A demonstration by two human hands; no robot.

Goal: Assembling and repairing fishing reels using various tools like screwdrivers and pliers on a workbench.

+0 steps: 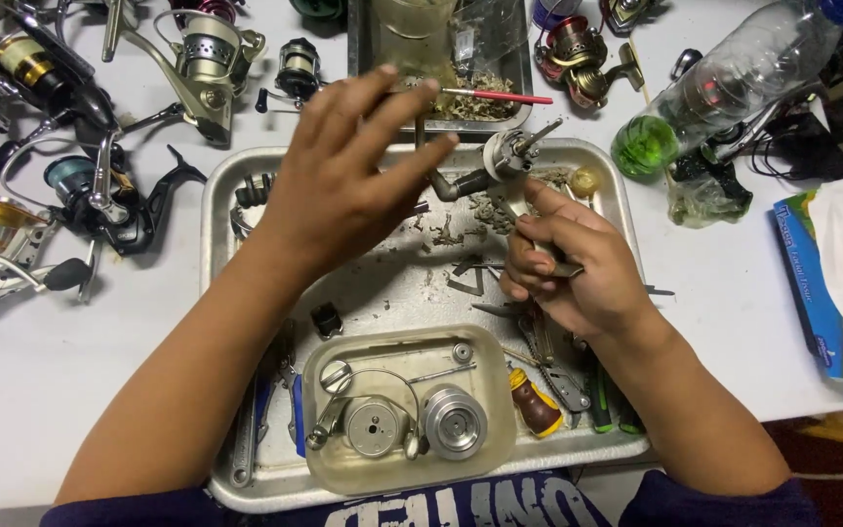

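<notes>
Two hands over one metal tray (pixel 221 210), bench cluttered:
- left hand (pixel 343 185): fingers apart, empty, hovering over the reel body (pixel 500 161).
- right hand (pixel 568 268): fingers clamped on a thin tool (pixel 570 271), seemingly for picking at the reel.
- plastic tub (pixel 329 468): keeps the spool (pixel 453 422) contained.

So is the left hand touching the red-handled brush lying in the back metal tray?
Cannot tell: in the head view the left hand's fingertips overlap the red-handled brush's tip, hiding any contact or gap.

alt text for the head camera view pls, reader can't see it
Over a metal tray of fishing reel parts, the right hand pinches a thin tool at a dismantled reel body while the open left hand hovers. A tub holds a spool; whole reels lie left.
</notes>
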